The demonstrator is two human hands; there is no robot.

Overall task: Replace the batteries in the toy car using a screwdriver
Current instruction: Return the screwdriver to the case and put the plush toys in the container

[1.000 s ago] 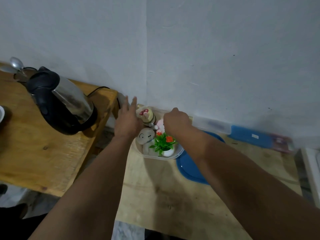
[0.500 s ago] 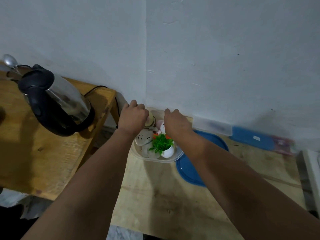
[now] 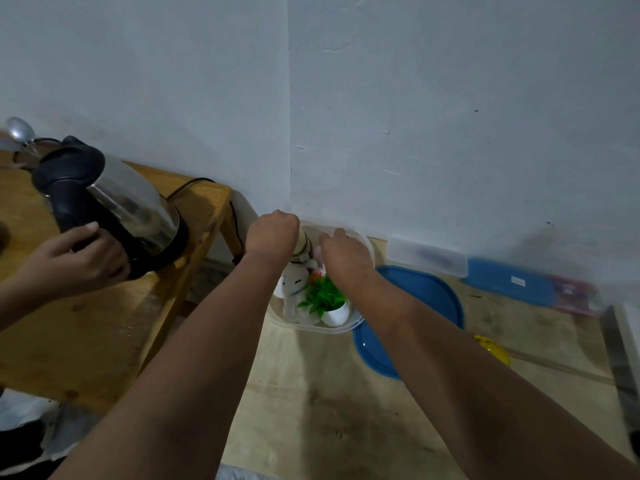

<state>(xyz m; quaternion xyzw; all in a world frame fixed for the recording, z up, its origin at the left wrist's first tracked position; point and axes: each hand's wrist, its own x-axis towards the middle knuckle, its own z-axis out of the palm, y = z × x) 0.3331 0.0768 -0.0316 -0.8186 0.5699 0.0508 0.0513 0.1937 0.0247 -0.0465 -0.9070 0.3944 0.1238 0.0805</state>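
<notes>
- The clear plastic container (image 3: 367, 244) sits on the pale desk (image 3: 311, 393) against the wall corner, and serves here as the landmark.
- The left hand (image 3: 272, 233) is over the container's far left rim, fingers curled into a fist; whether it grips anything cannot be told, since the fingers are hidden behind the knuckles.
- The right hand (image 3: 341, 251) reaches into the container from its right side, fingers bent downward among the contents; what they touch or hold cannot be told.
- Inside the container, at its near side, a white plush figure (image 3: 294, 284) lies beside a small white pot with a green plant (image 3: 327, 299); a striped brown-and-cream object (image 3: 302, 249) stands between the two hands.
- The toy car cannot be made out with certainty; a yellow object (image 3: 493, 348), partly hidden behind the right forearm, lies to the right of the container on the desk.
- A round blue lid (image 3: 426, 299) lies flat just right of the container, partly under its edge.
- Left of the container, on a separate wooden table (image 3: 104, 323), stands a steel kettle (image 3: 128, 206); another person's hand (image 3: 83, 258) holds its black handle.
</notes>
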